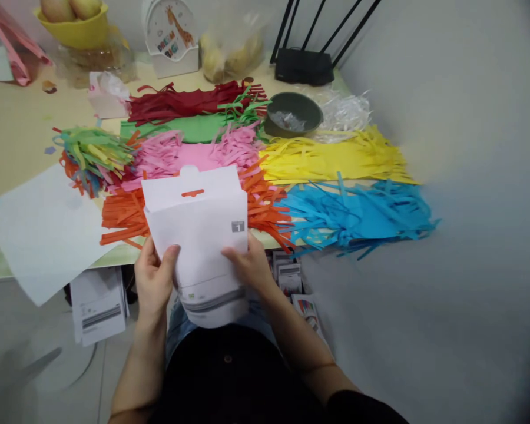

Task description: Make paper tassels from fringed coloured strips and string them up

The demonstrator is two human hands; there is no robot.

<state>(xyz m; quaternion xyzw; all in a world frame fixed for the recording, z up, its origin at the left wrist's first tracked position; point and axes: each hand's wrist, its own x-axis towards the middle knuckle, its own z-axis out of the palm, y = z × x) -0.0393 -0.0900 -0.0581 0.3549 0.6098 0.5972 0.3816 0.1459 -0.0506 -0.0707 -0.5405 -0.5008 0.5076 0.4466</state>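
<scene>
Between my two hands is a white cardboard box [203, 235] with a hang-hole tab at its top and a small grey "1" label. My left hand [153, 282] grips its left edge, thumb on the front. On the right edge my right hand [252, 265] does the same, its thumb lying across the front face. The fingers behind the box are hidden. Just beyond it lie orange paper strips [121, 218], partly covered by the box. Pink strips [194, 154] and a mixed-colour fringe bundle [95, 156] lie farther back.
Blue strips [357, 212], yellow strips [335, 159] and dark red strips [189, 101] cover the table. A dark bowl [307, 115] stands by a black router [304, 66] near the right wall. White sheets [48, 224] overhang the front edge. Other white boxes [98, 306] sit below.
</scene>
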